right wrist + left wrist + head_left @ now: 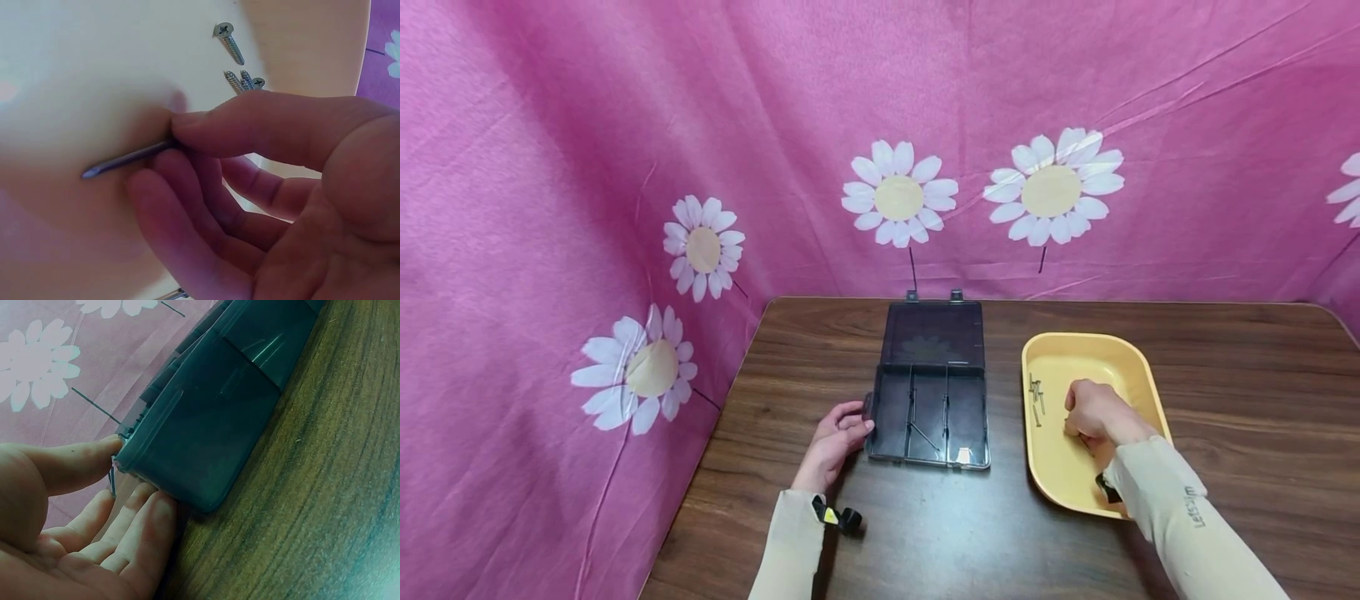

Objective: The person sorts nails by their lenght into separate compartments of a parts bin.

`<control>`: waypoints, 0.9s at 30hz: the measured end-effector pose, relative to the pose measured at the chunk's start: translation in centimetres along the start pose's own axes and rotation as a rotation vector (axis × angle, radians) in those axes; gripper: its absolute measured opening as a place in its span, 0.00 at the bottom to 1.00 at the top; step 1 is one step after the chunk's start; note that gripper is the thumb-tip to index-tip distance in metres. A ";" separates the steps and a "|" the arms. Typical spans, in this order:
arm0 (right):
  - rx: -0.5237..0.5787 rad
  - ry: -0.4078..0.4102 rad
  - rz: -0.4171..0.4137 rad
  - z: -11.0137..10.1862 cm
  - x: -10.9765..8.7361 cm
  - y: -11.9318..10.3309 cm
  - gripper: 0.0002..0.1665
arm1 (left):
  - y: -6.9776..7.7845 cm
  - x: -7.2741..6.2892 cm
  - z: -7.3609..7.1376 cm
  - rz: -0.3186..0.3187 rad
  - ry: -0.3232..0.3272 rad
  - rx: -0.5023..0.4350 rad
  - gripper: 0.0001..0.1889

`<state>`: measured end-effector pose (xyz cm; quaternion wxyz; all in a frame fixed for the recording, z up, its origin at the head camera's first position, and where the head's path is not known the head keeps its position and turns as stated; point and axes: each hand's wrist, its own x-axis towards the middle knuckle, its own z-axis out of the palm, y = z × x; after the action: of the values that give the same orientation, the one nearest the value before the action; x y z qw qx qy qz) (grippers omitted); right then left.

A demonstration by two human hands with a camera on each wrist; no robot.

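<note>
My left hand (833, 443) holds the left side of a dark see-through compartment box (891, 417), thumb at the upper rim and fingertips against the side wall (187, 444). The box's lid (934, 333) lies back, away from me. Thin nails lie in its middle compartment, one of them slanted (925, 437). Over the yellow tray (1033, 467), my right hand (1101, 414) pinches a nail (128, 158) between thumb and fingers, its pointed end sticking out. Its head is hidden by the fingers. Several screws (230, 44) lie in the tray beside that hand.
The brown wooden table (925, 533) carries the box, with the tray to its right. A pink cloth (805, 108) with white daisies hangs behind the table and along its left side. The tray's raised rim surrounds the right hand.
</note>
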<state>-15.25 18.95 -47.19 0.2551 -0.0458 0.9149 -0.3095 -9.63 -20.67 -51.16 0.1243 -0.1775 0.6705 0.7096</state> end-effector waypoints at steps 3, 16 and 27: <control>-0.001 -0.002 0.000 0.0 -0.1 -0.1 0.13 | 0.0 0.0 -0.1 -0.001 0.001 0.002 0.27; -0.015 -0.008 0.005 0.0 0.0 0.1 0.11 | -0.3 0.1 -0.2 0.006 -0.008 0.006 0.27; -0.091 0.071 -0.051 -0.5 -0.1 0.2 0.07 | -0.4 0.1 -0.2 0.008 -0.007 0.007 0.28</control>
<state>-15.38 19.44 -46.96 0.2121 -0.0699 0.9350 -0.2755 -9.59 -20.84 -51.58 0.1244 -0.1719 0.6732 0.7084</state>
